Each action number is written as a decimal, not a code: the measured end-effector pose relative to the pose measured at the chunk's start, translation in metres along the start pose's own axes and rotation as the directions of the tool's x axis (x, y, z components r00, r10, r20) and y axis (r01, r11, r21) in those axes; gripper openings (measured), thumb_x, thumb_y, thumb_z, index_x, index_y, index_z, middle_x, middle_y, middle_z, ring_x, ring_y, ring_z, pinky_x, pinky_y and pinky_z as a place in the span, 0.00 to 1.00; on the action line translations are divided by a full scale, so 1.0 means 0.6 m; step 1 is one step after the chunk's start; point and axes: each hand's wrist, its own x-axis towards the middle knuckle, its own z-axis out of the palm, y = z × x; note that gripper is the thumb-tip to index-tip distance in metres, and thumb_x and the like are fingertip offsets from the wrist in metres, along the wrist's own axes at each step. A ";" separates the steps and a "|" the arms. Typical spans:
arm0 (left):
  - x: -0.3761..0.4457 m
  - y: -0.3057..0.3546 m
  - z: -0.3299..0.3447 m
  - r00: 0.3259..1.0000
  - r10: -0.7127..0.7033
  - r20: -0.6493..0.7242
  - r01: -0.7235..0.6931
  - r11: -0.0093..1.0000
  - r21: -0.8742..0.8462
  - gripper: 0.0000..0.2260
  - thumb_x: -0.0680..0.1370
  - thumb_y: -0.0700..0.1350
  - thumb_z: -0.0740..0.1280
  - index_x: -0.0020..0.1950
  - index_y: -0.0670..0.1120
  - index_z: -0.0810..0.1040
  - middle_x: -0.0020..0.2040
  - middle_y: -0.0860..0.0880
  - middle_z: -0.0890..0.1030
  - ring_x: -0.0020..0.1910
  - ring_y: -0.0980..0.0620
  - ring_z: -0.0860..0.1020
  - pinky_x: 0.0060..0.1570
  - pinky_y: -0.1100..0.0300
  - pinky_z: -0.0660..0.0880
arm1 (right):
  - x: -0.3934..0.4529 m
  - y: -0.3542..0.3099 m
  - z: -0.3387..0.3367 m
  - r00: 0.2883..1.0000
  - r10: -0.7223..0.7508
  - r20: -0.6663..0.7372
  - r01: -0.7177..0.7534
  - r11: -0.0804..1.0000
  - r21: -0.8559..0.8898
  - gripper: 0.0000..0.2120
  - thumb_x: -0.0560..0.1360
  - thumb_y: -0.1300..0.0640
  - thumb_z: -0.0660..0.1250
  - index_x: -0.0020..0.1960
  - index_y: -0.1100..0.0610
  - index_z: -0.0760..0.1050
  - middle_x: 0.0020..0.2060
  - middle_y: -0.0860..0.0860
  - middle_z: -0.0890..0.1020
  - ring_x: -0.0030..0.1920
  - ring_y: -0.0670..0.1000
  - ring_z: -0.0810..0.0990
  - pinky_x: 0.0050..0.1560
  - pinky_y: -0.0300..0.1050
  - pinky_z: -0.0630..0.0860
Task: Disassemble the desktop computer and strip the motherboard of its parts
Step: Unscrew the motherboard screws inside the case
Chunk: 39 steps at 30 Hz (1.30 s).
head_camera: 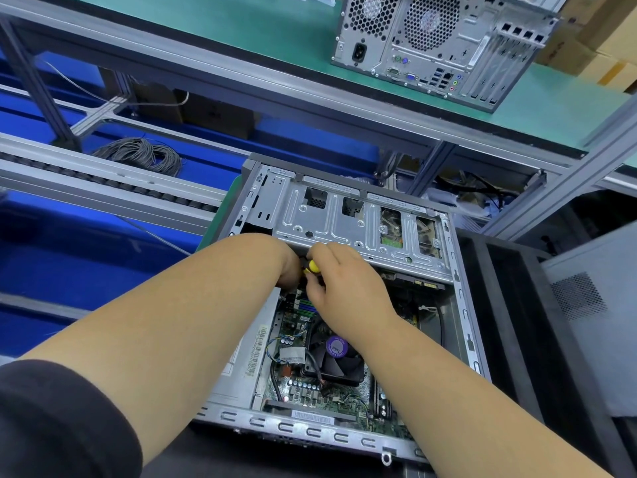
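An open desktop computer case (pixel 462 305) lies on its side in front of me. Its green motherboard (pixel 310 395) carries a black CPU fan (pixel 336 360) with a purple label. A silver drive cage (pixel 344 219) spans the far half of the case. My right hand (pixel 344 281) grips a screwdriver with a yellow and black handle (pixel 313 266) just under the cage's near edge. My left hand (pixel 287 267) reaches in beside it, touching the handle area; its fingers are hidden inside the case.
A second computer tower (pixel 441 46) stands on the green upper shelf (pixel 241 32). A coil of grey cable (pixel 141 155) lies on the blue conveyor at the left. A black bin (pixel 510 339) and a grey panel (pixel 593 305) sit to the right of the case.
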 end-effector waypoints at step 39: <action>0.023 -0.003 0.007 0.996 0.084 -0.010 -0.083 0.996 0.021 0.08 0.79 0.44 0.62 0.54 0.42 0.76 0.52 0.42 0.75 0.49 0.44 0.73 0.63 0.46 0.71 | 0.000 0.005 -0.001 1.000 -0.016 -0.003 0.016 0.999 -0.048 0.07 0.74 0.60 0.66 0.51 0.61 0.77 0.41 0.56 0.76 0.42 0.59 0.73 0.39 0.53 0.73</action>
